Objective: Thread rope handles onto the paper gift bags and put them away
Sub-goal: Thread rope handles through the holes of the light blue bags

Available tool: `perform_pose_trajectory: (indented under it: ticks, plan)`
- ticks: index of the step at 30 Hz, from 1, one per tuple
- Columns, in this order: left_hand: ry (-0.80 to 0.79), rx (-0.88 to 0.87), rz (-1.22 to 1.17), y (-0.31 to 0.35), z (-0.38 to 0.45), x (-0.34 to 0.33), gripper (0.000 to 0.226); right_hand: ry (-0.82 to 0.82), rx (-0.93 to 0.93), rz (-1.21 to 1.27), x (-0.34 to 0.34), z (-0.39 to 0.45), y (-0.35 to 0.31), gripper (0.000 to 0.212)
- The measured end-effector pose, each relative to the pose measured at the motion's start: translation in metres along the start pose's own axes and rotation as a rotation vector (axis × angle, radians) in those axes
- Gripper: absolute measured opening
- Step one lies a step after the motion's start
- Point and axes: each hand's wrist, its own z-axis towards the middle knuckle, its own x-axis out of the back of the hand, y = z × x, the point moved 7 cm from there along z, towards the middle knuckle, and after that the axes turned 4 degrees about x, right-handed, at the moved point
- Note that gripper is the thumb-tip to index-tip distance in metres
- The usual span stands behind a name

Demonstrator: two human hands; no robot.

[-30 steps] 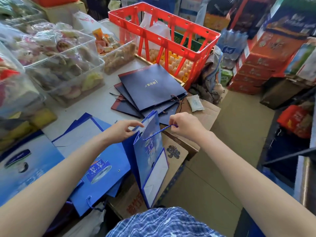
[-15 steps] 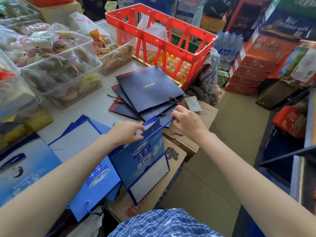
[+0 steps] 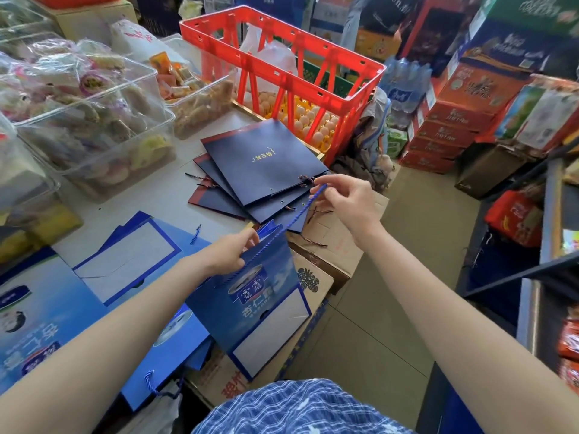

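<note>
The right hand pinches a blue rope between thumb and fingertips, drawn taut and slanting down to the top edge of a blue gift bag. The left hand grips that top edge, thumb on the printed face, fingers behind. The bag hangs off the tabletop's near edge, over a cardboard box beside the table. Both forearms reach forward, the right raised higher and further out than the left.

Just beyond the right hand, at the tabletop's right edge, lies a fanned stack of navy bags with small gold writing too small to read; dark cords trail from them. To the left, more flat blue bags cover the near part of the tabletop, one showing a blue rope handle. The held bag carries white Chinese characters, probably a brand, which I cannot read surely.

Behind stand a red crate over trays of eggs, and clear tubs of wrapped snacks along the left edge.
</note>
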Motion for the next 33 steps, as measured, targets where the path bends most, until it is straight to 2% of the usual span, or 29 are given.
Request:
perform_pose_trajectory:
  ticks: [2, 4, 7, 10, 16, 21, 28, 33]
  plan:
    - [0.011, 0.010, -0.037, 0.001, 0.000, -0.001, 0.040, -0.018, -0.176, 0.322, -0.007, -0.009, 0.013, 0.020]
    - [0.046, 0.017, -0.040, 0.004, 0.001, 0.000, 0.028, -0.046, -0.260, 0.428, -0.011, -0.015, 0.023, 0.010]
    - [0.135, 0.009, 0.021, 0.010, 0.001, 0.001, 0.020, -0.128, -0.304, 0.263, -0.018, -0.025, 0.040, 0.010]
    - [0.170, 0.012, -0.010, 0.015, -0.003, -0.001, 0.024, -0.233, -0.338, 0.029, -0.032, -0.045, 0.065, 0.008]
    - [0.151, -0.051, -0.227, 0.025, -0.015, -0.004, 0.021, -0.334, -0.202, -0.172, -0.056, -0.064, 0.091, 0.004]
    - [0.175, -0.057, -0.227, 0.028, -0.018, -0.002, 0.021, -0.305, -0.070, -0.304, -0.058, -0.063, 0.084, 0.007]
    - [0.185, -0.079, -0.196, 0.037, -0.016, -0.004, 0.026, -0.254, -0.045, -0.390, -0.051, -0.065, 0.079, 0.010]
    - [0.076, -0.074, -0.371, 0.043, -0.019, -0.011, 0.027, -0.260, 0.194, -0.640, -0.058, -0.072, 0.062, 0.009]
